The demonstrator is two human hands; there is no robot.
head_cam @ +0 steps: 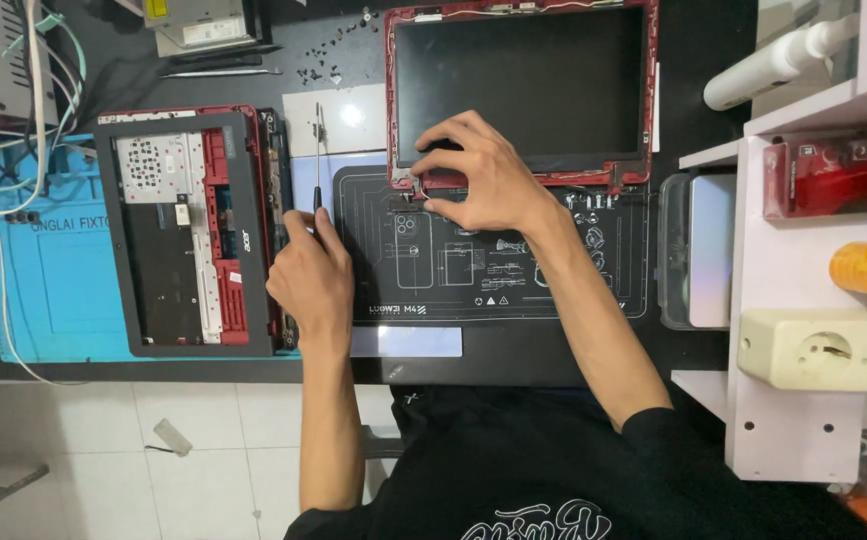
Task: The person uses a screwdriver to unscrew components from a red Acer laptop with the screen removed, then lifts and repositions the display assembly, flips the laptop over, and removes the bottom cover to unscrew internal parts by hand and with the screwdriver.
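Red-framed dark screen (518, 85) flat on bench, right hand (478, 175) pinching its lower edge, left hand (311, 270) clenched on screwdriver (317, 160)

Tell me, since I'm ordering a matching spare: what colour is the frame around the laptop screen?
Red, around the dark panel, seen in the head view: screen frame.

Mat (553, 290) free; shelf (783, 300) blocks right.
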